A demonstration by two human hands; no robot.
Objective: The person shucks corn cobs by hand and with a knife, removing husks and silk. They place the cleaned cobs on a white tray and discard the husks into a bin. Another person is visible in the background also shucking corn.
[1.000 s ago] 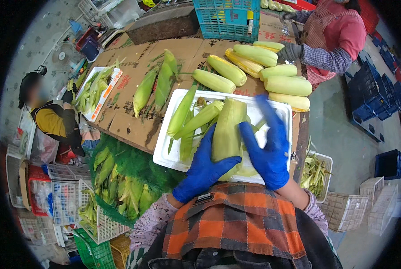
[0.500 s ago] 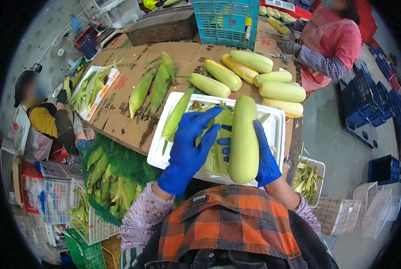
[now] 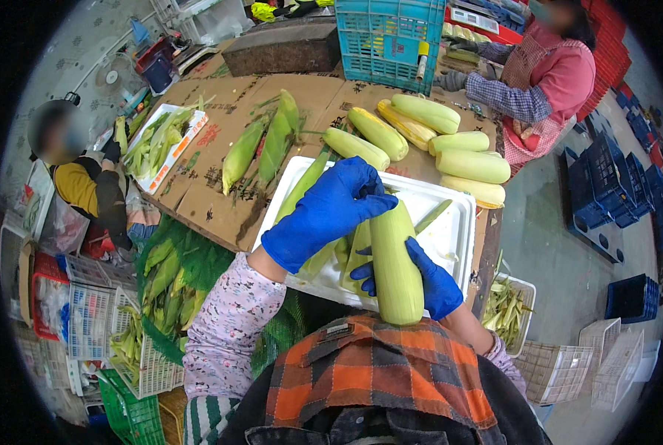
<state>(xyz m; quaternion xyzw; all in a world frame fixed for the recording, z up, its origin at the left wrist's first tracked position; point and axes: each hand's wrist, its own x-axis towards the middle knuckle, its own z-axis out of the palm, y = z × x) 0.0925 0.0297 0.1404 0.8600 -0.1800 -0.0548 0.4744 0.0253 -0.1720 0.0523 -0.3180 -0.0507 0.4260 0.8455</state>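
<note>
A partly husked ear of corn (image 3: 395,259) in smooth pale green leaves lies in my blue-gloved right hand (image 3: 437,288), whose fingers wrap it from beneath and the side. My left hand (image 3: 320,215), also gloved in blue, is closed with fingertips pinched at the ear's far end; the exact bit between them is hidden. Below both hands is a white foam tray (image 3: 461,237) with loose husk leaves (image 3: 355,259) in it. A long green husk (image 3: 302,185) leans over its left side.
On the cardboard-covered table (image 3: 198,200) lie unhusked ears (image 3: 278,137) and several trimmed ears (image 3: 472,167). A blue crate (image 3: 383,44) stands at the back. Green netting with corn (image 3: 170,285) hangs at left. Two people work nearby, one far right, one left.
My left hand has moved from beside the ear to its far end, and its fingers have closed there. The ear has tilted, its near end coming closer to me.
</note>
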